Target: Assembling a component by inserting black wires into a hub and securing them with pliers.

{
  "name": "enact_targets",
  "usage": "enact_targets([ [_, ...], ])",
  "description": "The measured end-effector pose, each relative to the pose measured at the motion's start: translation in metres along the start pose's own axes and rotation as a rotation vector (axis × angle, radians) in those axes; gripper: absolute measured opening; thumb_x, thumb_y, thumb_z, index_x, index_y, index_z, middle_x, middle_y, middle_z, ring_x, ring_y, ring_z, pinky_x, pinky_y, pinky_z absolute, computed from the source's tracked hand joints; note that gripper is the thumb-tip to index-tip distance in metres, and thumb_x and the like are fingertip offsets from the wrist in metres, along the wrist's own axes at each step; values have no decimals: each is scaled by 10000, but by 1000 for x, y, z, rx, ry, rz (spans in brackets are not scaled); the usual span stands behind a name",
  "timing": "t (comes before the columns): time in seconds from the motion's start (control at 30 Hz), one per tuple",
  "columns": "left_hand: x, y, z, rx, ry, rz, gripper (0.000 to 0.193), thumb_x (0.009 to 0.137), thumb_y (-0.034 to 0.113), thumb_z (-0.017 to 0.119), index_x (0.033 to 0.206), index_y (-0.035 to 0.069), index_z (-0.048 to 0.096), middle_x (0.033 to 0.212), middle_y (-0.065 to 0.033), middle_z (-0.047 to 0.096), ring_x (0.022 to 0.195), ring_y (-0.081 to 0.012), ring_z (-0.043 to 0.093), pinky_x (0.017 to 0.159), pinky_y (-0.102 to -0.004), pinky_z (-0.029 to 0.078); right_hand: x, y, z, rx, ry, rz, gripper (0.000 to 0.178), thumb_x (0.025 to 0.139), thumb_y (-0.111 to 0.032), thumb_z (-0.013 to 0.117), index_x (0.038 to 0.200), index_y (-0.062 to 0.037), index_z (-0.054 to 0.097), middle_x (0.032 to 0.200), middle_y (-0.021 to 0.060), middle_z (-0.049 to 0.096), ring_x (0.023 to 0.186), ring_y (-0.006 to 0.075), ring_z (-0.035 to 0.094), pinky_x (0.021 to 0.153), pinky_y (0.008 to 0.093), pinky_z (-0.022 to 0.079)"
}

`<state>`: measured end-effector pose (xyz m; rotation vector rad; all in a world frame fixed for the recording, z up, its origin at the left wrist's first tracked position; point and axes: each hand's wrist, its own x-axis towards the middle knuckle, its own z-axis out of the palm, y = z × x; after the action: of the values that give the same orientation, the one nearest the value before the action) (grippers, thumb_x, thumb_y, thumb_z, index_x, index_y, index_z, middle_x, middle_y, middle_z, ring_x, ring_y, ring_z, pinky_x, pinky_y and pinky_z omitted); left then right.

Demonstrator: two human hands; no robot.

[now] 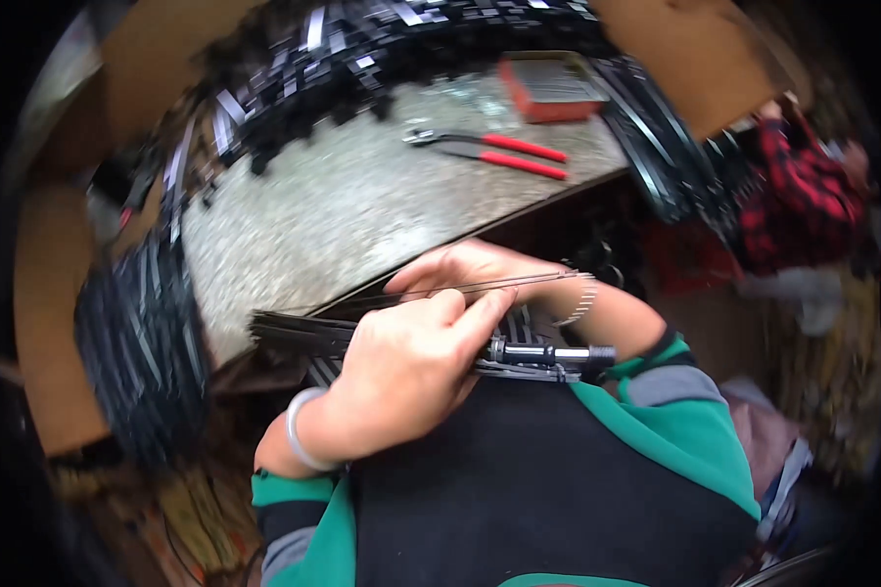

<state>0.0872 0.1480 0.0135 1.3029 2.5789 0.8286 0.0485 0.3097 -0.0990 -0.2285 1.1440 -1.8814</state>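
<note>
My left hand [401, 357], with a white bangle at the wrist, is closed around a folded umbrella frame in front of my chest. Dark ribs [299, 331] of the frame fan out to the left of this hand. To the right, its silver shaft [533, 352] ends in a black tip. Thin rods [499, 285] run past my left thumb and across my right wrist. Just beyond the left hand is my right hand [465, 264], with a beaded bracelet; its visible fingers look loosely stretched, and the rest are hidden behind the left hand.
Red-handled pliers [524, 155] lie on the worn grey worktop [303, 235]. A red box [553, 90] stands at its back right. Piles of dark metal frames [343, 83] line the far side, with a bundle [142, 342] at left. A person in red-black plaid [803, 201] is at right.
</note>
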Motion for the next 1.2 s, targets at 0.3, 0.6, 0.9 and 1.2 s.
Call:
enact_targets([
  [0.3,-23,-23,48,-163,339,594,284,650,145,740,912,66,662,778,-39,577,691,-188,562,571,-277,453,-97,-34,-4,122,239,-436,715,829,-104,546,1412,-74,135,1004,184,525,542,127,522,359,200,420],
  [0.6,-191,-163,151,-219,1013,-809,118,826,64,596,890,-23,645,789,-101,657,644,-123,587,608,-228,459,-204,-119,-123,-2043,1271,197,509,831,-86,508,1323,-167,406,1249,105,503,1134,306,479,933,368,396],
  [0.9,-310,-258,318,91,593,-1445,352,749,180,626,1071,46,586,982,-194,570,975,-366,513,915,-401,404,-238,-116,-179,-2204,984,63,332,899,-150,494,1211,-38,508,1166,189,517,1061,331,496,928,393,366],
  [1.2,-300,-344,251,70,319,-1412,397,737,142,602,1129,85,568,1250,-189,454,1133,-337,435,914,-422,391,-192,-70,-68,-2378,1007,78,269,896,-159,512,1128,-28,548,1109,151,557,1036,306,511,901,379,384],
])
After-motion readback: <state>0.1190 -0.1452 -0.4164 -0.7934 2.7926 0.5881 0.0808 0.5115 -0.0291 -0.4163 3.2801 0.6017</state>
